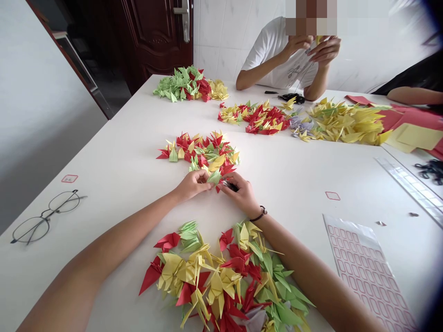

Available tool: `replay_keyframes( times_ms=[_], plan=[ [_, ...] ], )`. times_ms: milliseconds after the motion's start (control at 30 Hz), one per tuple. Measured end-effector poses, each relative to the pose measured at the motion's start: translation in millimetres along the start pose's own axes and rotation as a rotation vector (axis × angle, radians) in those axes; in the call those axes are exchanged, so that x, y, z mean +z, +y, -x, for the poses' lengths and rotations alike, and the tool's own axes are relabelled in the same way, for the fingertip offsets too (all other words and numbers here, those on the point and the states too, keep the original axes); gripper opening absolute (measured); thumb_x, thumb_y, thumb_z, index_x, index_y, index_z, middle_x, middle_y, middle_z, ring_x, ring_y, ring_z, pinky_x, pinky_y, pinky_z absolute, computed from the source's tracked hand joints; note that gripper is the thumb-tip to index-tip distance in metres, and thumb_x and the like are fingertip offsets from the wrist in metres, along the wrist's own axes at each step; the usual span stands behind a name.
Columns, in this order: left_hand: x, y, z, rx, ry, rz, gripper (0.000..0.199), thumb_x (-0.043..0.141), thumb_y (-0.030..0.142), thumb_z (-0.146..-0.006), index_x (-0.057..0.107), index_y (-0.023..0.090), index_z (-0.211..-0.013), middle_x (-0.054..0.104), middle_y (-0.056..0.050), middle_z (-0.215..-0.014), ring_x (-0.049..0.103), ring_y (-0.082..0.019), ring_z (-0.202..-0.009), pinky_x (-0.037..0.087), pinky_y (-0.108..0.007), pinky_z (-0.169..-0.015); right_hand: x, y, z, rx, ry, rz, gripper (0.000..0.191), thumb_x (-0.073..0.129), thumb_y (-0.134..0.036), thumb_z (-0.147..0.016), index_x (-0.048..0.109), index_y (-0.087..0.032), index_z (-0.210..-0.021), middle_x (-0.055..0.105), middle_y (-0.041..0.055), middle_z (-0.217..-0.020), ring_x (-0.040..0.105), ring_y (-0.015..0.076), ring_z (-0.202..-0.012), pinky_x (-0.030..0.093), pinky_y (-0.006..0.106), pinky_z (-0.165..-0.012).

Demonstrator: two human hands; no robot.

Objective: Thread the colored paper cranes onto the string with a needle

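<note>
My left hand (pixel 196 184) pinches a light green folded paper crane (pixel 214 178) at the middle of the table. Close on its right, my right hand (pixel 241 192) is closed around a small dark object (pixel 230 185), with a bit of red paper at the fingertips. Just beyond both hands lies a string of red, yellow and green cranes (pixel 204 150). A larger heap of loose-looking cranes (pixel 214 281) spreads between my forearms, nearest to me.
Eyeglasses (pixel 48 216) lie at the left; a sticker sheet (pixel 367 272) and a clear ruler (pixel 408 184) at the right. Further crane piles (pixel 182 85) and yellow cranes (pixel 346 122) line the far side, where a person in a white shirt (pixel 273 50) handles something yellow.
</note>
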State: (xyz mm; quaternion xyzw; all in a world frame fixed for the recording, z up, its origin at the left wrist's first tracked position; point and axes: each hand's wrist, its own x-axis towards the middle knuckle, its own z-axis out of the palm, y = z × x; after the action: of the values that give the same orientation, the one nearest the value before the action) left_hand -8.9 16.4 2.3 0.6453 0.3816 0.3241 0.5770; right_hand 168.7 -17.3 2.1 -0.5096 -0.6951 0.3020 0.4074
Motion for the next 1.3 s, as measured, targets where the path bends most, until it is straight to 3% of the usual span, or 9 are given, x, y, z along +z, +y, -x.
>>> replay_keyframes(
  times_ms=[200, 433, 833, 1300],
  plan=[
    [0.5, -0.4, 0.3, 0.002, 0.004, -0.041, 0.02, 0.061, 0.028, -0.065, 0.045, 0.015, -0.065, 0.049, 0.003, -0.062, 0.048, -0.01, -0.061, 0.04, -0.024, -0.06, 0.3, 0.5, 0.5, 0.018, 0.017, -0.022, 0.021, 0.054, -0.035, -0.075, 0.053, -0.017, -0.086, 0.051, -0.0028, -0.057, 0.042, 0.0092, -0.05, 0.035, 0.022, -0.051],
    [1.2, -1.6, 0.2, 0.025, 0.009, -0.067, 0.02, 0.06, 0.029, -0.066, 0.046, 0.015, -0.066, 0.044, 0.003, -0.063, 0.044, -0.01, -0.062, 0.038, -0.023, -0.059, 1.0, 3.3, -0.9, -0.033, 0.009, -0.032, 0.017, 0.052, -0.034, -0.076, 0.053, -0.017, -0.074, 0.051, -0.0011, -0.06, 0.044, 0.0102, -0.055, 0.037, 0.022, -0.053],
    [3.0, 3.4, 0.9, 0.033, 0.012, -0.094, 0.025, 0.061, 0.029, -0.065, 0.04, 0.016, -0.061, 0.034, 0.005, -0.059, 0.033, -0.007, -0.054, 0.028, -0.02, -0.051, 0.4, 1.7, -0.7, -0.006, 0.012, -0.038, 0.018, 0.052, -0.033, -0.075, 0.053, -0.016, -0.082, 0.053, -0.0006, -0.061, 0.042, 0.0099, -0.054, 0.035, 0.022, -0.052],
    [2.8, 1.3, 0.6, 0.044, -0.01, -0.099, 0.025, 0.06, 0.031, -0.067, 0.041, 0.015, -0.063, 0.034, 0.005, -0.06, 0.033, -0.007, -0.056, 0.027, -0.02, -0.052, 0.5, 2.0, -0.8, -0.012, -0.023, -0.032, 0.016, 0.05, -0.032, -0.076, 0.052, -0.017, -0.07, 0.051, -0.0006, -0.06, 0.04, 0.0096, -0.054, 0.034, 0.022, -0.053]
  ],
)
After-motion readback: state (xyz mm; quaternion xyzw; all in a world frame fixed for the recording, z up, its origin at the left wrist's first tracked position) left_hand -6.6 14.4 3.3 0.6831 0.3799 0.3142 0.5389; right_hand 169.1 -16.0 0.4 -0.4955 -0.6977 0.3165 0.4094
